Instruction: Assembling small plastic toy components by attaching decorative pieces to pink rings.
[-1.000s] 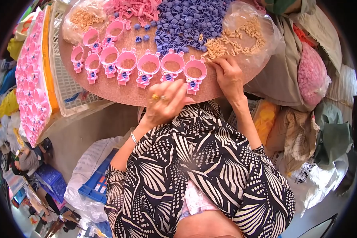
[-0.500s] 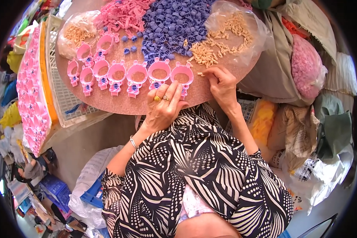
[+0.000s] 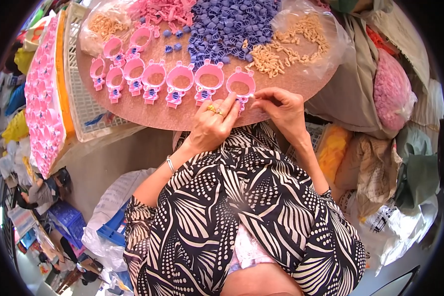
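A row of pink plastic animal-shaped frames (image 3: pixel 180 81), each with a big round opening and a blue striped part below it, lies along the near side of the round table. At the row's right end, my left hand (image 3: pixel 213 123) steadies the last pink frame (image 3: pixel 241 81), fingers on its lower part. My right hand (image 3: pixel 285 111) is closed in a pinch at that frame's right side, on a tiny beige piece mostly hidden by the fingertips. Beyond lie a heap of blue plastic parts (image 3: pixel 232 29) and loose beige pieces (image 3: pixel 267 59).
Pink parts (image 3: pixel 165 12) are piled at the table's far side. Clear bags with beige pieces lie left (image 3: pixel 91 37) and right (image 3: pixel 333 47). On the left, a white crate (image 3: pixel 86 93) stands beside a tray of finished-looking pink frames (image 3: pixel 44 98). Sacks (image 3: pixel 325 74) crowd the right.
My right hand has moved left with the beige piece, up to the last pink frame. That frame now sits slightly apart from its neighbour. The whole view has shifted a little.
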`<state>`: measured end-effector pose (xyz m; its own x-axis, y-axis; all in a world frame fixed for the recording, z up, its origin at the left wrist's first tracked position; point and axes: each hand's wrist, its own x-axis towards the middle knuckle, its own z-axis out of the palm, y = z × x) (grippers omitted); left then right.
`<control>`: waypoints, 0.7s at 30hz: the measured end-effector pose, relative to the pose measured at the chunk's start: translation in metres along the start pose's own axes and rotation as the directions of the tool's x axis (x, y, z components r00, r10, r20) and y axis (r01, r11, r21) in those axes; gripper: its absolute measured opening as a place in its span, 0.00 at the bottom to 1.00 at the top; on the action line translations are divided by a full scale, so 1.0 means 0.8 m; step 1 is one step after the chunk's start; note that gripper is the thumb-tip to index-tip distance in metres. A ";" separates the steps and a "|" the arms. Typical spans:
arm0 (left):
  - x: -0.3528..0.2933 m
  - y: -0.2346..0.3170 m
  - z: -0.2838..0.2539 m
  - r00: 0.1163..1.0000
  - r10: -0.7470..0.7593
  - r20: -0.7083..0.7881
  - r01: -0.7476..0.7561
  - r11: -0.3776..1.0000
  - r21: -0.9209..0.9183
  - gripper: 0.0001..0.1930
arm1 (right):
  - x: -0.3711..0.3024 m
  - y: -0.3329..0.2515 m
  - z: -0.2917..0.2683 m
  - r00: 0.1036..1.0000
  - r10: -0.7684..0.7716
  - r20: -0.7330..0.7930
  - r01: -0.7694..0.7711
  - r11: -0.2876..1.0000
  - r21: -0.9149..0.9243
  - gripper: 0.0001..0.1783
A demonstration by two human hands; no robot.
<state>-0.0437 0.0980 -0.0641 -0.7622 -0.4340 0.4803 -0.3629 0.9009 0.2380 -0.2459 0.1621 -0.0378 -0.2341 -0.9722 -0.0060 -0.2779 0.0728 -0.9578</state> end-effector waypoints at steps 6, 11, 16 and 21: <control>0.001 0.000 0.003 1.000 0.022 0.010 -0.022 0.999 -0.049 0.15 | 0.002 0.005 0.008 0.989 -0.133 0.062 0.144 0.959 -0.245 0.11; 0.002 -0.001 0.001 0.999 0.037 0.018 -0.036 0.996 -0.085 0.16 | 0.004 -0.006 0.008 0.971 -0.204 0.124 0.236 0.893 -0.383 0.11; 0.001 -0.003 0.001 0.997 0.075 -0.006 -0.075 0.990 -0.116 0.15 | 0.005 -0.012 0.015 0.958 -0.253 0.133 0.285 0.817 -0.502 0.08; -0.003 -0.006 0.000 0.996 0.054 -0.069 -0.064 0.986 -0.156 0.16 | 0.007 -0.026 0.014 0.960 -0.262 0.100 0.276 0.822 -0.498 0.10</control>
<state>-0.0397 0.0946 -0.0666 -0.7416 -0.3845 0.5497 -0.2257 0.9147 0.3352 -0.2310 0.1528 -0.0214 -0.0591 -0.9745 0.2163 -0.7572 -0.0975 -0.6458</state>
